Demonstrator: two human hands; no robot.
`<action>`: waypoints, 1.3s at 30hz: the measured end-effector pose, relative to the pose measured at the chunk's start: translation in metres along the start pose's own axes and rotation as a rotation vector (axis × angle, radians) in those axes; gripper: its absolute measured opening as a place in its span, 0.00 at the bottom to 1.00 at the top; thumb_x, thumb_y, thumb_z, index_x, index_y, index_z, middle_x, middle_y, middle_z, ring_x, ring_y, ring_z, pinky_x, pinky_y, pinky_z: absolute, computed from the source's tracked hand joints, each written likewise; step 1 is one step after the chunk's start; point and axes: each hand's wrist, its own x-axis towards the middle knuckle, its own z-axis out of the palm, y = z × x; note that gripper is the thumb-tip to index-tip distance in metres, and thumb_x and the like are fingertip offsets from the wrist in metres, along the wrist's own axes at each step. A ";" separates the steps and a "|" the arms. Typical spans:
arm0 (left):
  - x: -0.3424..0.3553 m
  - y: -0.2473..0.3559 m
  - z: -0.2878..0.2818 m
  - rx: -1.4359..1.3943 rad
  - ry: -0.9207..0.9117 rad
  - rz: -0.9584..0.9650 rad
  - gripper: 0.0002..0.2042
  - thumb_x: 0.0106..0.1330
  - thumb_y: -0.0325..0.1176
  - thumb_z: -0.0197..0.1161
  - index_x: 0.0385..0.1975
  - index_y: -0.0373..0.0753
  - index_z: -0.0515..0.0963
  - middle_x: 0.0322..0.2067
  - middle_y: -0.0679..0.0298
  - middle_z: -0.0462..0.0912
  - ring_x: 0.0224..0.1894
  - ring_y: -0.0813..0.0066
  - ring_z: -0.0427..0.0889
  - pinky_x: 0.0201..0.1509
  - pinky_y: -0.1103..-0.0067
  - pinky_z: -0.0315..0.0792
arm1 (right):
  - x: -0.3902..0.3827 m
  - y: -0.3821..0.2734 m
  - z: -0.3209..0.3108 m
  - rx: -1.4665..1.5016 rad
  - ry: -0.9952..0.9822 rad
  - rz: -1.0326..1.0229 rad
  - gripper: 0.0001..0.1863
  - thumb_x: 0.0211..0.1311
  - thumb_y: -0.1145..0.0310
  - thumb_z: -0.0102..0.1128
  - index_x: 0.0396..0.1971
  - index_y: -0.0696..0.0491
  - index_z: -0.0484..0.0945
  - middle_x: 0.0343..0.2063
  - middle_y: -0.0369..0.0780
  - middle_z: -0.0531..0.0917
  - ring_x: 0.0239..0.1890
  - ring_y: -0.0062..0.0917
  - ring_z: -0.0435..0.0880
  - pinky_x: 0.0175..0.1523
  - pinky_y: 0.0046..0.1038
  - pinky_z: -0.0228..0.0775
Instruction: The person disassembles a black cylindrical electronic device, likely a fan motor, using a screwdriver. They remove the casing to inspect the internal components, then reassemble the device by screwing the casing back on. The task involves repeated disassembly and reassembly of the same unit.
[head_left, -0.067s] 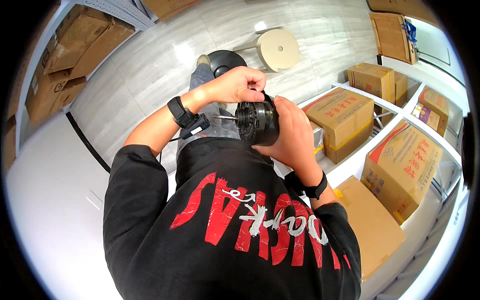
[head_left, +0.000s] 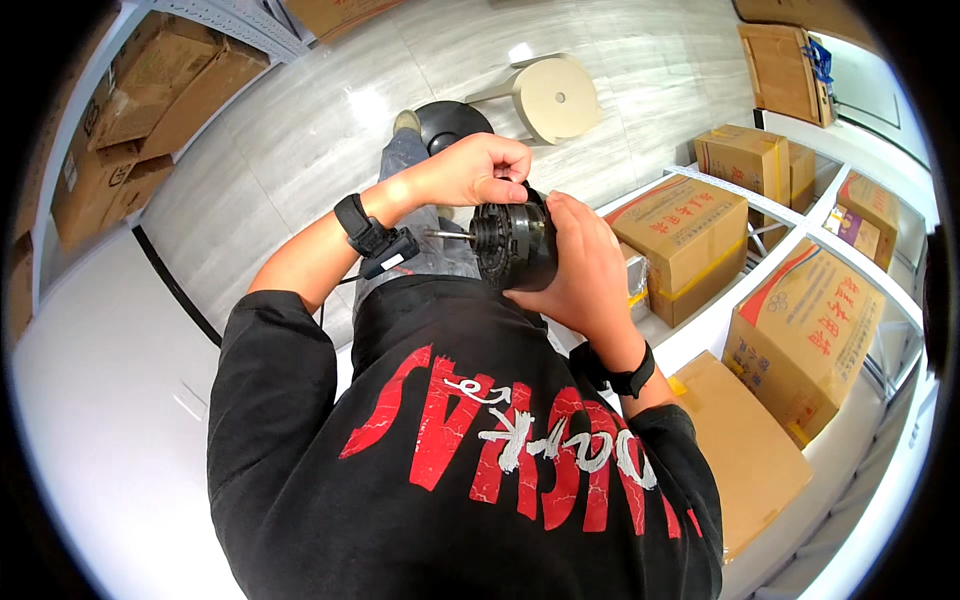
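A black fan motor [head_left: 517, 245], its slim metal shaft [head_left: 450, 235] pointing left, is held up in front of my waist. My right hand [head_left: 585, 262] wraps round the smooth rear of its housing, thumb below and fingers over the top. At the motor's upper edge, my left hand [head_left: 470, 175] has its fingers curled and its thumb pressed on the housing. What lies beneath those fingertips is hidden. Black bands circle both wrists, and a small black device [head_left: 388, 256] hangs from the left wristband.
On the floor ahead lie a round black base [head_left: 455, 122] and a beige disc-shaped piece [head_left: 560, 100]. To the right, a white rack [head_left: 790, 245] holds several cardboard cartons [head_left: 685, 225]. More boxes [head_left: 150, 85] fill shelving at the left, near a white surface [head_left: 100, 400].
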 end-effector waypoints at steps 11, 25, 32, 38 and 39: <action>-0.002 0.023 0.006 0.005 -0.034 -0.130 0.11 0.67 0.34 0.67 0.29 0.40 0.71 0.27 0.76 0.68 0.33 0.86 0.65 0.37 0.83 0.63 | 0.000 0.001 -0.007 -0.062 -0.022 -0.078 0.54 0.22 0.60 0.83 0.59 0.59 0.69 0.54 0.46 0.75 0.57 0.41 0.75 0.61 0.41 0.68; -0.006 0.092 0.053 0.715 0.040 -0.193 0.38 0.41 0.50 0.81 0.46 0.29 0.71 0.40 0.50 0.78 0.44 0.60 0.79 0.48 0.70 0.74 | -0.015 0.014 0.000 -0.123 0.097 -0.101 0.53 0.22 0.57 0.83 0.57 0.58 0.69 0.50 0.45 0.77 0.53 0.40 0.77 0.59 0.39 0.69; -0.004 0.094 0.071 0.773 -0.013 -0.139 0.41 0.39 0.42 0.75 0.53 0.24 0.67 0.44 0.46 0.75 0.50 0.53 0.78 0.54 0.68 0.73 | -0.029 0.008 0.002 -0.106 0.174 0.024 0.53 0.21 0.58 0.83 0.57 0.54 0.70 0.49 0.42 0.78 0.53 0.39 0.78 0.59 0.39 0.68; 0.005 0.076 0.077 0.845 -0.104 -0.038 0.45 0.40 0.39 0.74 0.61 0.27 0.62 0.56 0.44 0.69 0.59 0.48 0.73 0.63 0.65 0.71 | -0.047 0.010 0.013 -0.067 0.312 0.128 0.48 0.22 0.62 0.77 0.56 0.53 0.71 0.49 0.44 0.80 0.52 0.44 0.78 0.55 0.42 0.71; 0.007 0.074 0.077 0.812 -0.142 -0.039 0.45 0.40 0.39 0.74 0.61 0.27 0.62 0.56 0.44 0.68 0.60 0.48 0.73 0.63 0.65 0.71 | -0.050 0.008 0.012 -0.061 0.276 0.182 0.49 0.22 0.61 0.79 0.56 0.52 0.71 0.48 0.43 0.80 0.53 0.43 0.78 0.56 0.42 0.71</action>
